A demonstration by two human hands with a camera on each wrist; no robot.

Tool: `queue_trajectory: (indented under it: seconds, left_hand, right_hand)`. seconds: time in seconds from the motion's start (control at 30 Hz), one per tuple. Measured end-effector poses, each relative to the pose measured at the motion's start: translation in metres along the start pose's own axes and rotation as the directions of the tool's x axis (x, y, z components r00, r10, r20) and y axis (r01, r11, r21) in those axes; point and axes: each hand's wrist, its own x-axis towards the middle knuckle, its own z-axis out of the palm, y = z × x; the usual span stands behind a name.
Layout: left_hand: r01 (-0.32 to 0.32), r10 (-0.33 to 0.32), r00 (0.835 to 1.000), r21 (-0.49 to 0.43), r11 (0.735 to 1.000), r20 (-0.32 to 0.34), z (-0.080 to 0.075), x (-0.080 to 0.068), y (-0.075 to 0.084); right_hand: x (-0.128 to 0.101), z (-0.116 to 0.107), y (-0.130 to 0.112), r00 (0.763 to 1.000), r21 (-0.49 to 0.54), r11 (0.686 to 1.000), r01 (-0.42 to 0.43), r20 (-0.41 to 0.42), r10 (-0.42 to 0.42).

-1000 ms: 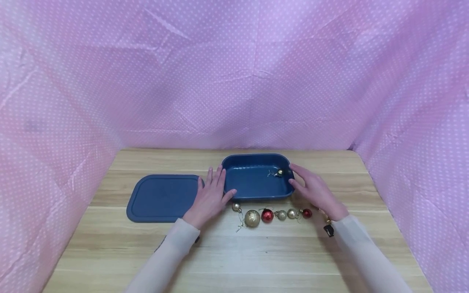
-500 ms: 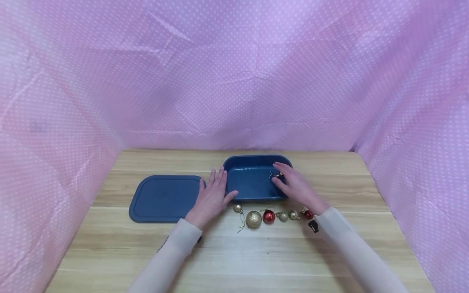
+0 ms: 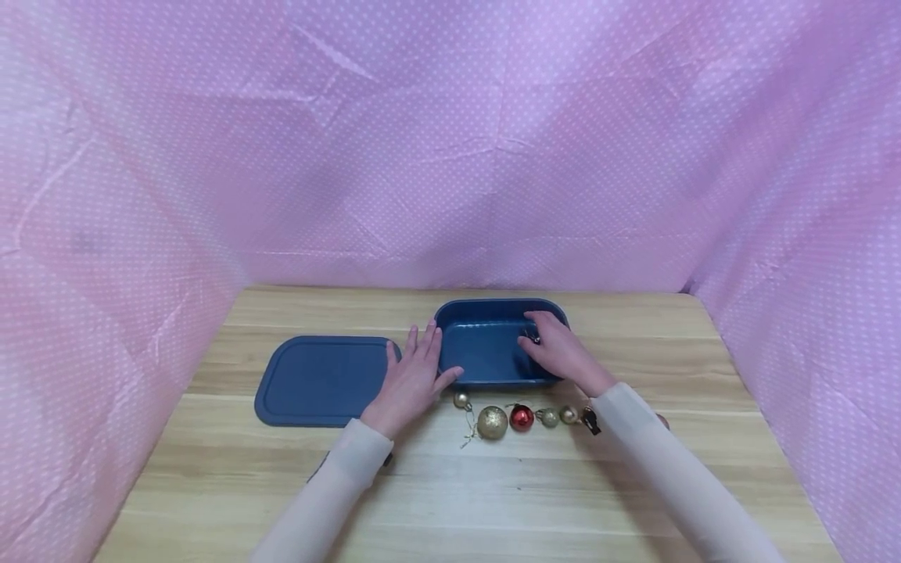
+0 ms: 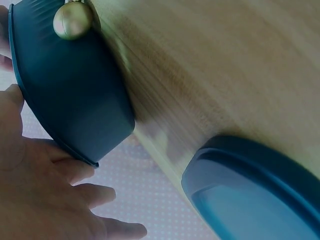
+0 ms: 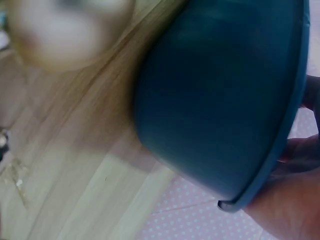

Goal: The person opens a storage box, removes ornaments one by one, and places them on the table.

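A dark blue box (image 3: 486,381) without its lid stands at the back middle of the table. My left hand (image 3: 407,381) rests at its left end, fingers spread and thumb over the near rim; the left wrist view shows the fingers (image 4: 95,195) straight. Inside the box's right end, my right hand (image 3: 563,353) reaches down with thumb and fingertips apart. A bit of ornament string (image 3: 533,336) shows between them; the small gold ornament is hidden beneath the hand. In front lie a large glittery gold ball (image 3: 492,422), a red ball (image 3: 522,417) and several smaller ornaments.
The flat blue lid (image 3: 324,381) lies left of the box, partly behind my left hand. A small gold ball (image 3: 461,399) sits close to the box's front wall. A reddish rounded thing (image 3: 662,421) peeks out right of my right sleeve. Pink dotted cloth (image 3: 450,195) encloses the table.
My right hand has moved left from the box's right end into it, over the small gold ornament. The right forearm now covers the rightmost red ball's earlier spot. My left hand stays.
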Motion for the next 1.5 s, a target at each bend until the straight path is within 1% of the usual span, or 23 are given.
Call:
queue_trajectory:
  seconds: [0.1, 0.2, 0.43, 0.57, 0.67, 0.77, 0.87, 1.07, 1.5]
  left_hand:
    - [-0.001, 0.001, 1.000, -0.004, 1.000, 0.003, 0.000, 0.001, 0.001]
    - [-0.005, 0.005, 1.000, -0.012, 1.000, -0.002, 0.001, 0.001, 0.001]
    - [-0.007, 0.007, 1.000, -0.017, 1.000, 0.004, 0.001, 0.002, 0.000]
    - [-0.005, 0.005, 1.000, -0.015, 1.000, 0.014, 0.000, 0.002, 0.000]
    - [-0.003, 0.003, 1.000, -0.027, 1.000, 0.013, 0.000, 0.001, -0.001]
    - [-0.002, 0.002, 1.000, -0.040, 0.999, 0.006, 0.000, 0.001, -0.001]
    - [-0.003, 0.003, 1.000, -0.048, 0.999, 0.002, -0.001, 0.001, -0.002]
    - [-0.010, 0.010, 1.000, -0.026, 1.000, 0.011, 0.001, 0.001, -0.003]
    - [-0.017, 0.018, 1.000, -0.045, 0.999, 0.010, 0.000, 0.002, -0.002]
  right_hand:
    - [0.003, 0.001, 0.000, 0.999, -0.010, 0.999, -0.031, 0.021, 0.031]
    - [0.005, 0.002, 0.000, 0.999, -0.007, 0.999, -0.043, 0.032, 0.044]
    - [0.007, 0.006, 0.002, 0.998, 0.049, 0.999, 0.020, 0.055, -0.022]
    - [0.010, 0.007, 0.006, 0.998, 0.044, 0.998, 0.051, 0.038, -0.052]
    - [0.013, 0.007, 0.008, 0.998, 0.034, 0.998, 0.057, 0.016, -0.057]
    - [0.015, 0.007, 0.009, 0.999, 0.027, 0.999, 0.043, 0.007, -0.043]
    - [0.017, 0.007, 0.008, 1.000, 0.019, 1.000, 0.010, 0.014, -0.011]
    - [0.020, 0.008, 0.008, 0.998, -0.031, 0.998, -0.057, 0.023, 0.058]
    - [0.022, 0.010, 0.008, 0.997, -0.054, 0.996, -0.070, 0.005, 0.071]
